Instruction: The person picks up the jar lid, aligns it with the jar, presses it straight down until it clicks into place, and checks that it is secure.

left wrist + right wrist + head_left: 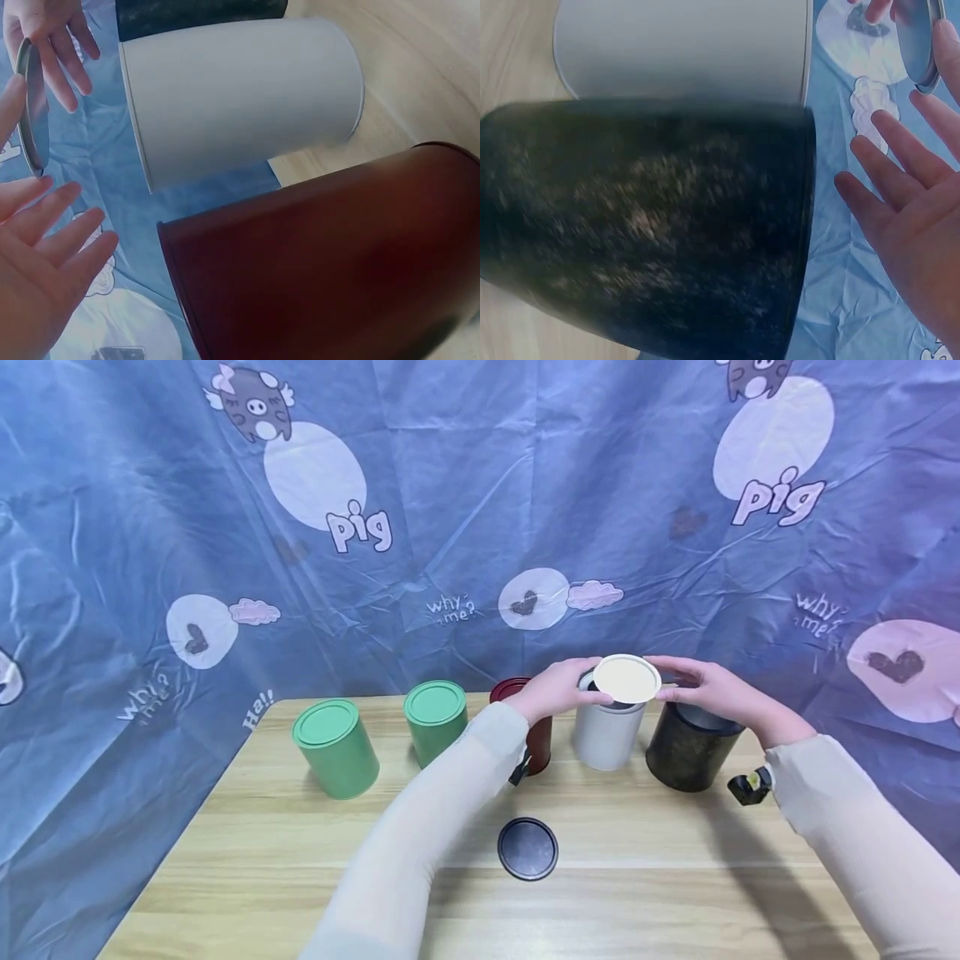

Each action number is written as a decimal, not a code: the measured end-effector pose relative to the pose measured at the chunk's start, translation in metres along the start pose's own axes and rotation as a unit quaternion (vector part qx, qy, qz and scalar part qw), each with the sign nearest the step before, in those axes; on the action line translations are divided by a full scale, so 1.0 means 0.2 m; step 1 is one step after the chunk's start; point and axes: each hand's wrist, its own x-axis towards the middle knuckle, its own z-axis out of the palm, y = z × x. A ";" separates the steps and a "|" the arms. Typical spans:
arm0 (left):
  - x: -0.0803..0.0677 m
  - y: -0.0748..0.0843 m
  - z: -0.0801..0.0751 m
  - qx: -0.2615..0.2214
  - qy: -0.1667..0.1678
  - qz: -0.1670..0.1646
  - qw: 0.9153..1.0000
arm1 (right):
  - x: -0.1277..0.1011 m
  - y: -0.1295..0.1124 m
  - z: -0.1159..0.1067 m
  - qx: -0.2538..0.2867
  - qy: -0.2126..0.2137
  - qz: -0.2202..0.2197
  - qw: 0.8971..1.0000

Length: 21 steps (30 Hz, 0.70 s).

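Both hands hold a round white lid (627,679) over the mouth of a white can (606,739), whose dark inside shows below it. My left hand (553,690) pinches the lid's left edge between thumb and fingertips. At the opposite edge, my right hand (716,692) does the same. In the left wrist view the lid (34,109) appears edge-on, apart from the can's rim. A dark red can (540,747) stands under my left hand, partly hidden by it. Below my right hand is a scuffed black can (652,217).
Two green cans with lids, one at the far left (337,760) and another nearer the middle (435,727), stand on the wooden table (300,877). A loose black lid (528,849) lies flat in front of the cans. Behind hangs a blue printed cloth (450,527).
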 end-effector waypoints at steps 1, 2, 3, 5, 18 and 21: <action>0.01 0.00 0.00 0.004 -0.002 -0.001 1.000 | 0.01 0.00 -0.01 -0.004 -0.004 0.001 1.000; 0.02 -0.01 0.00 0.008 -0.003 -0.003 1.000 | 0.02 0.01 -0.01 -0.009 -0.006 0.002 1.000; 0.03 -0.01 0.00 0.010 -0.004 -0.005 1.000 | 0.03 0.01 -0.02 -0.013 -0.009 0.002 1.000; 0.04 -0.02 0.00 0.017 -0.006 -0.013 1.000 | 0.04 0.01 -0.02 -0.017 -0.013 0.001 1.000; 0.10 -0.09 0.03 -0.006 -0.028 -0.051 0.998 | 0.13 0.06 0.01 -0.002 -0.035 0.009 0.999; 0.11 -0.10 0.04 -0.004 -0.035 -0.054 0.998 | 0.13 0.08 0.02 -0.007 -0.046 0.012 0.999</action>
